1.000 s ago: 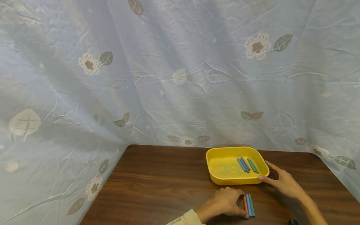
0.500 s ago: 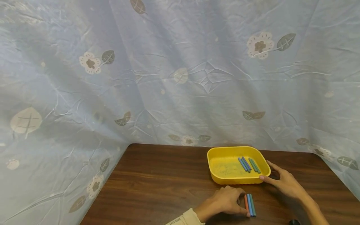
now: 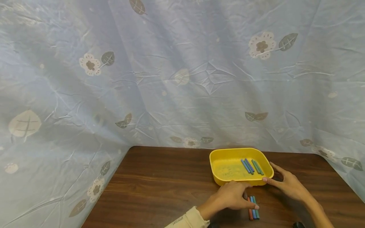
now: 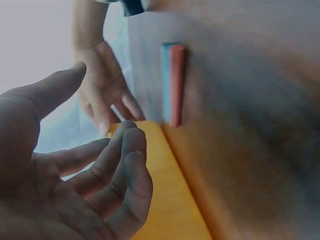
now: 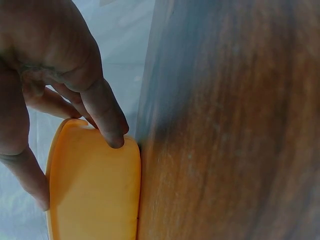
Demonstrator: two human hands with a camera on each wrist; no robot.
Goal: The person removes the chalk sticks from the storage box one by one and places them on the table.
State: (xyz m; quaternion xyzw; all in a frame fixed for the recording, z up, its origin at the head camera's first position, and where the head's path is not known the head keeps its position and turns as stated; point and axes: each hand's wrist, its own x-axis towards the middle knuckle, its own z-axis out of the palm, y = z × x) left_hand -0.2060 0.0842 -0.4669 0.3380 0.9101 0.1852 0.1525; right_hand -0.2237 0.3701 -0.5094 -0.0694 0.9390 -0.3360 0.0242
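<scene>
Three chalk sticks lie side by side on the table before the yellow tray: a red chalk, a blue chalk and a green chalk. My left hand hovers over their upper ends, thumb and fingers apart; in the left wrist view nothing is between its fingers. My right hand holds the right corner of the yellow tray, thumb at the near rim and fingers along the right end. Inside the tray, blue-purple chalks and green chalks lie toward the right.
The brown wooden table runs back to a pale floral curtain behind the tray. A small black object shows at the bottom edge, near my right forearm. Chalk dust marks the tray floor.
My left hand has come off the chalks, rising and moving slightly toward the tray with nothing in it. The right hand stays at the tray corner, and the chalks remain on the table.
</scene>
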